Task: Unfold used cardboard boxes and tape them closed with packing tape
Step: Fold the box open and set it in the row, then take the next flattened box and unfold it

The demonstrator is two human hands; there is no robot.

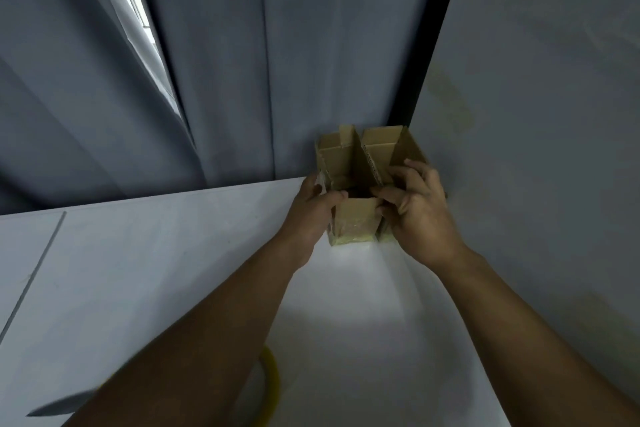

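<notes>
A small brown cardboard box (356,218) stands on the white table (173,270) near its far right corner, top flaps standing up and open. Old yellowish tape shows on its near side. My left hand (311,211) grips the box's left side, thumb hooked over the near flap's edge. My right hand (415,208) holds the right side, its fingers curled on the near and right flaps. A yellowish roll of packing tape (272,388) lies near the front edge, mostly hidden under my left forearm.
Grey curtains (225,62) hang right behind the table, with a bright window gap at the upper left. A grey wall (536,114) stands close on the right, next to the box. A dark flat object (59,407) lies at the table's front left.
</notes>
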